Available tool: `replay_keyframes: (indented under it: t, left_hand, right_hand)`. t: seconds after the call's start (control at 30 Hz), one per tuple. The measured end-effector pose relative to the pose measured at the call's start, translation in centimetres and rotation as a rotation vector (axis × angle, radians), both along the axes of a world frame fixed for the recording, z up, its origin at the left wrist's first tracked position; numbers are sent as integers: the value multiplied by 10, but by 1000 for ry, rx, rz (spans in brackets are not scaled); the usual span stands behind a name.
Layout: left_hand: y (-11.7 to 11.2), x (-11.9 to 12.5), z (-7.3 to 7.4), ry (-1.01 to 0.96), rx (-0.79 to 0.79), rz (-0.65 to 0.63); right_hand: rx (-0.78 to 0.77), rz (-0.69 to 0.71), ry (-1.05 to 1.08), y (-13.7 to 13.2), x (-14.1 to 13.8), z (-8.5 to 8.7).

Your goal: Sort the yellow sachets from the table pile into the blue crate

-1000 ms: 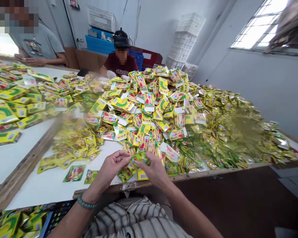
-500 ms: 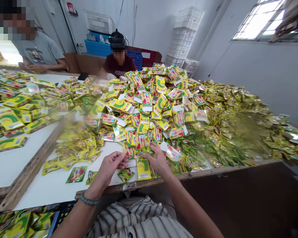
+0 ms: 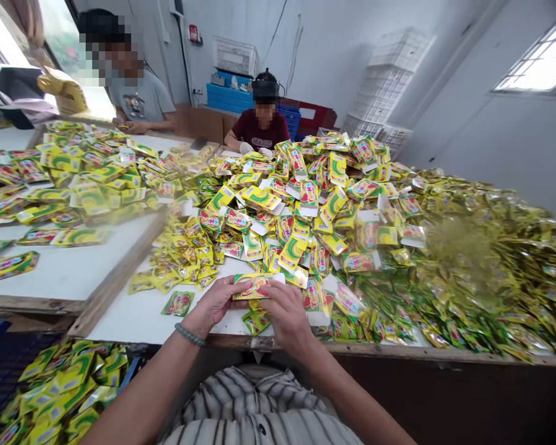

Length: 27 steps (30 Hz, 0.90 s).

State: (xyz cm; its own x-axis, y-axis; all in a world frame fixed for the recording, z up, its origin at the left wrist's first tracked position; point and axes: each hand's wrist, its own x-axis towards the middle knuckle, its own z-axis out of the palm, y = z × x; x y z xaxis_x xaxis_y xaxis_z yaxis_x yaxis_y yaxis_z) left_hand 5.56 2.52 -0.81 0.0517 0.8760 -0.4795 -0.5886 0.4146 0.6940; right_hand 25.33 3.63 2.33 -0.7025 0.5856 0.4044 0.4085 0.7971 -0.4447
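Note:
A small yellow-and-green candy carton (image 3: 252, 288) with red print lies level between my two hands. My left hand (image 3: 214, 304) pinches its left end between thumb and fingers. At the other end, the fingers of my right hand (image 3: 291, 312) are closed on the carton beside a white flap. Below them a green sachet (image 3: 256, 322) rests near the table edge. Another green sachet (image 3: 178, 303) lies on the white tabletop left of my hands. Just beyond is a heap of cartons (image 3: 301, 191), several with white end flaps standing out.
Sachets pile up on the right (image 3: 482, 259), and yellow sachets (image 3: 185, 250) lie left of the heap. A wooden strip (image 3: 120, 272) divides the table; cartons (image 3: 92, 179) cover the far left. A filled crate (image 3: 69, 389) stands below. Two people (image 3: 262, 127) sit opposite.
A carton is now lifted and held level between both hands; before, my right hand was at the heap and my left hand was beside it. The view has swung left.

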Motion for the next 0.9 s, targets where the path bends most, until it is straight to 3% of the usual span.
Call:
replay_keyframes:
  t: [0.13, 0.23, 0.33, 0.43, 0.57, 0.67, 0.77, 0.9]
  left_hand:
    - [-15, -5, -3, 62, 60, 184]
    - [-29, -4, -3, 134, 101, 264]
    - [-41, -2, -1, 244, 139, 260]
    - [-48, -5, 3, 422, 172, 158]
    - [-50, -14, 6, 579, 186, 40]
    - [-49, -15, 1, 603, 141, 119]
    - [-48, -8, -7, 496, 97, 250]
    - [-49, 3, -13, 273, 88, 393]
  right_hand:
    - [-446, -449, 405, 9, -2, 14]
    - [-597, -581, 477, 20, -10, 18]
    - [-716, -548, 487, 27, -20, 14]
    - [-826, -480, 510, 26, -26, 15]
    - [-735, -485, 358, 26, -25, 30]
    - [-684, -514, 465, 29, -23, 34]
    - [-731, -493, 616, 29, -26, 27]
    - [-849, -417, 534, 24, -29, 16]
